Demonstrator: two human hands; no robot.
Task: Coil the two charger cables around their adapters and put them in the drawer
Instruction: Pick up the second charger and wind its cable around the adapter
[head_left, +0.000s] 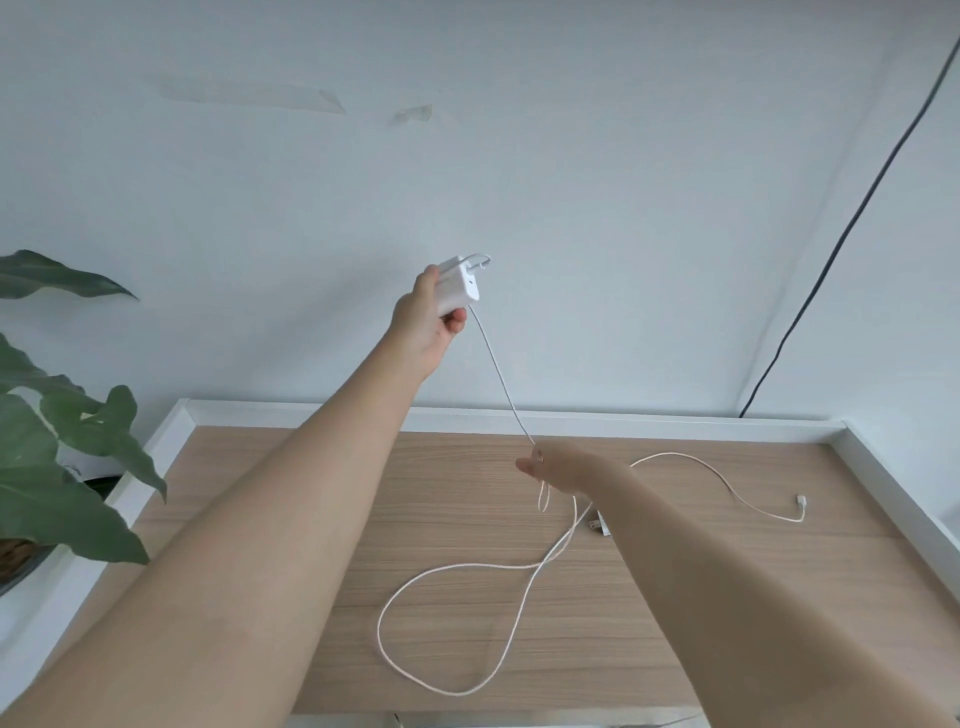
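- The left hand (434, 306) was raised in front of the pale wall, its fingers and thumb wrapped around a white adapter (460, 285): a smooth, rounded plastic block, likely light and rigid, and a little slippery to hold.
- A first turn of the white cable (501, 387) curved over the adapter's top edge; from the block the cable ran down in a taut line to the right hand (540, 465).
- The right hand hovered over the far part of the table (311, 467), its grip pinching the cable between thumb and fingers, though the fingertips themselves were mostly hidden.
- Below that hand the cable dropped in a short loop, then lay in a wide slack loop across the near middle of the table; it looked thin, soft and limp, apt to tangle or spring off unless kept under light tension.
- A second white lead curved toward the right and ended in a small connector (800, 501) lying on the table.
- A second adapter (600, 525) peeked out beside the right forearm, mostly hidden; only its metal prongs showed.
- The table had a light wood-grain top with a raised white rim; no drawer was in view.
- The best hold seemed the adapter's flat sides for one hand, with the cable slipping through the other.
- Green leaves (78, 441) stood at the left, and a dark wire (852, 223) ran down the wall at the right.
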